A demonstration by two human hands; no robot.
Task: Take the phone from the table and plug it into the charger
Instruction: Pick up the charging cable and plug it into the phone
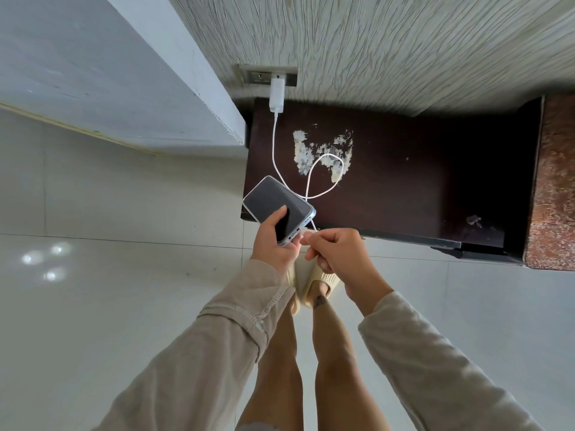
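My left hand [273,244] grips a phone [270,202] with a dark screen and pale blue frame, held over the front left corner of the dark wooden table [420,188]. My right hand [336,253] pinches the plug end of the white charger cable [326,178] right at the phone's bottom port. I cannot tell whether the plug is seated. The cable loops across the tabletop up to a white charger adapter [277,94] plugged into a wall socket [264,76].
The tabletop has a patch of peeled white finish [320,150]. A white wall corner [140,88] stands to the left, a textured wall behind, a reddish surface [553,181] at the right. Pale floor tiles [109,290] and my feet in beige slippers lie below.
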